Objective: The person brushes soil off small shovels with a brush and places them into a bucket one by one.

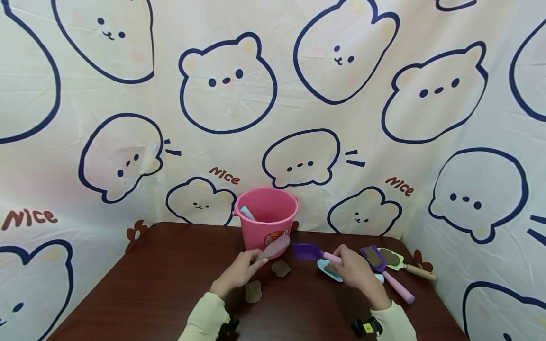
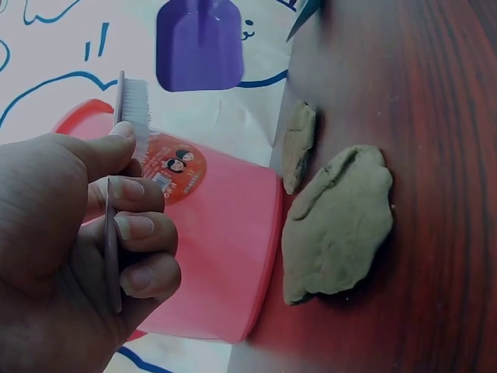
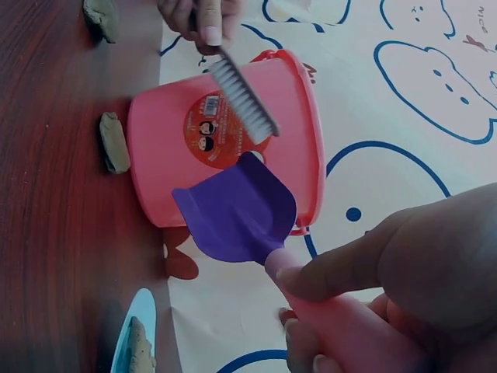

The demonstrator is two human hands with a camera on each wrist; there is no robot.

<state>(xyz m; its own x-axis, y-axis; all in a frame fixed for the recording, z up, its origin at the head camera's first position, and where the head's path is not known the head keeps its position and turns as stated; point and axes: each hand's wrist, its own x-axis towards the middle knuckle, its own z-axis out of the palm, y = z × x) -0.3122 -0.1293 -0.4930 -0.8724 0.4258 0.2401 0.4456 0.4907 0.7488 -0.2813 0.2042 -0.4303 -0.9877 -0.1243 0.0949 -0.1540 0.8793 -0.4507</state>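
Note:
My left hand (image 1: 238,273) grips the thin handle of a mauve brush (image 1: 276,246), its white bristles (image 3: 242,97) showing in the right wrist view. My right hand (image 1: 355,269) holds a small toy shovel by its pink handle (image 3: 334,318); the purple blade (image 3: 242,211) carries nothing and points toward the brush. Behind both tools stands a pink bucket (image 1: 256,237) with a round red sticker. Two flat grey-brown lumps, seemingly clay, lie on the table: one lump (image 1: 280,268) near the bucket, the other lump (image 1: 253,291) closer to me.
A light blue scoop (image 1: 323,269) bearing a lump lies partly under my right hand. To its right are another purple shovel (image 1: 399,286) and a green tool (image 1: 420,272) with a wooden handle, both loaded with lumps. A light blue handle (image 1: 247,213) leans inside the bucket. Printed cloth hangs behind.

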